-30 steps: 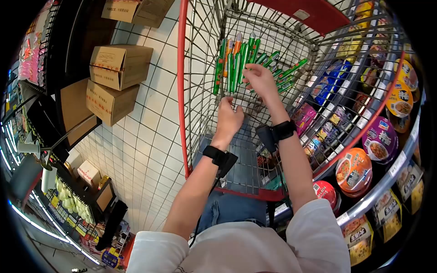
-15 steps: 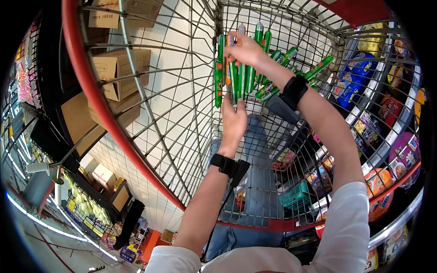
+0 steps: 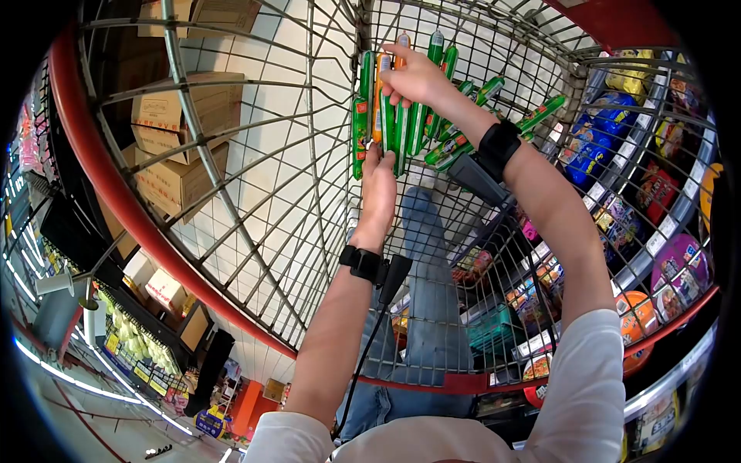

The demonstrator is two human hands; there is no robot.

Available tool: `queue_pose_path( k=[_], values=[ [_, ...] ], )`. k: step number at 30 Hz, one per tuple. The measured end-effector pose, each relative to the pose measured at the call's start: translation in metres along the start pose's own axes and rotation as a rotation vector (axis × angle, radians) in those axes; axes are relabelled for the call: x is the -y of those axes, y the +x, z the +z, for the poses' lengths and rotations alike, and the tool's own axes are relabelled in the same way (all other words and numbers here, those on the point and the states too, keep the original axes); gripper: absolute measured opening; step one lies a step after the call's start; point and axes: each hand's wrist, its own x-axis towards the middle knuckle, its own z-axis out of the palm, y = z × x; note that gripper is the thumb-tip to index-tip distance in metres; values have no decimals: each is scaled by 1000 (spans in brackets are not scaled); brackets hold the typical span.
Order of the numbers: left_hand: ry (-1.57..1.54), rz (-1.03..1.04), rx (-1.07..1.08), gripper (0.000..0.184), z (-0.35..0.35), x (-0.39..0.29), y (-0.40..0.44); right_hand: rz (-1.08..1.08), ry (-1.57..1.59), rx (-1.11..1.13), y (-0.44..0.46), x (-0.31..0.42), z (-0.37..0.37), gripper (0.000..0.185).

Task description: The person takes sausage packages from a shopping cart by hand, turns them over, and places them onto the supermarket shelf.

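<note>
A row of green sausages (image 3: 400, 131) in plastic film lies in the shopping cart (image 3: 255, 255), with an orange sausage (image 3: 377, 100) among them. My left hand (image 3: 379, 191) is below the row; its fingertips and thumb close around the orange sausage's lower end. Across the upper part of the row reaches my right hand (image 3: 417, 77), its lower fingers curled against the sausages and its index finger stretched out. Another orange sausage (image 3: 401, 48) shows partly behind this hand. More green sausages (image 3: 540, 113) lie loose and slanted on the right. What sits under my right fingers is hidden.
The cart's red rim (image 3: 123, 177) curves round the left side. Cardboard boxes (image 3: 181, 116) are stacked beyond it. On the right stands a shelf with bagged snacks, among them a blue bag (image 3: 602, 131). My jeans (image 3: 432, 309) show through the wire mesh.
My left hand has shifted left, from under the green sausages to the orange sausage's lower end. My right hand stays over the row. The view has shifted slightly.
</note>
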Motion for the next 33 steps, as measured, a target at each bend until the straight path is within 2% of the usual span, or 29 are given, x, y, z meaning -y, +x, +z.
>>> queue_pose_path(
  k=[1,4,7,8,13,19,24,27,28,31,33],
  values=[
    [-1,-2,4,66,1,-1,-1,2,-2,-3,-2,-1,0,62],
    [-303,6,11,61,0,4,0,5,31,-63,-10,-2,0,59],
    [-322,-9,-35,60,3,1,-9,-15,43,-82,-24,2,-2,56],
    [-352,-64,-112,56,6,-2,-15,-16,84,-89,-29,3,-2,53],
    [-362,-23,-157,49,4,0,-23,-33,140,-96,-46,15,-6,47],
    [-405,45,-64,48,-1,-3,-47,-86,180,-208,-81,32,-4,44],
    [-401,87,-69,31,1,-11,-79,-107,226,-361,-124,53,-1,37],
    [-460,90,32,30,-6,-28,-105,-143,175,-527,-171,75,1,31],
    [-468,112,53,29,-8,-32,-116,-245,262,-580,-176,71,4,29],
    [-457,153,131,28,-14,-48,-144,-318,272,-716,-216,87,7,28],
    [-460,197,198,27,-22,-55,-164,-404,315,-727,-242,94,11,29]
  ],
)
